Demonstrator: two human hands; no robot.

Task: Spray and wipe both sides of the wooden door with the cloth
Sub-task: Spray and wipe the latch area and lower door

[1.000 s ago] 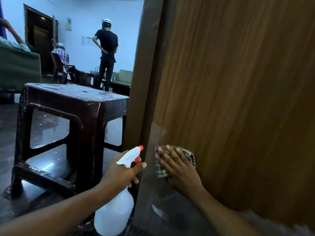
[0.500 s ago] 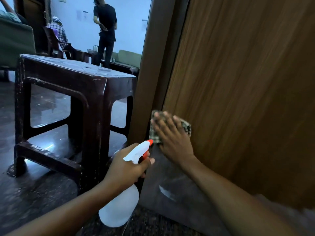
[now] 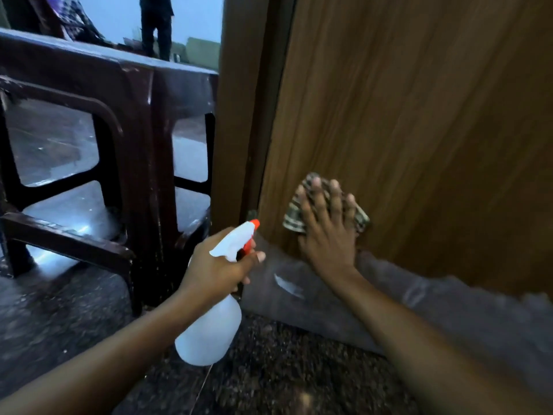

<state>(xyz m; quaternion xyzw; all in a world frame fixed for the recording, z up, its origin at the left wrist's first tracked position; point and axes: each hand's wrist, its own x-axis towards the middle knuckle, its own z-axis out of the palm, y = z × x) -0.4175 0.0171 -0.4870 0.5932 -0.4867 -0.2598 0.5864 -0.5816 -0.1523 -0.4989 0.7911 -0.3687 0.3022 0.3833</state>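
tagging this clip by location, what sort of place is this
Probably a home or common room, indoors: a brown wood-grain door, a dark brown plastic stool on a speckled stone floor.

**The floor and what stands on it**

The dark, speckled stone floor [image 3: 278, 372] is shiny in places. A dark brown plastic stool [image 3: 143, 121] stands on its left side, near the brown wooden door frame [image 3: 233, 115]. Far back, a person in dark trousers [image 3: 155, 25] stands on it.

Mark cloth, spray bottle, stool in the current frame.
cloth [image 3: 292, 217], head view, exposed checked left edge.
spray bottle [image 3: 209, 333], head view, translucent lower body.
stool [image 3: 143, 139], head view, near corner leg.
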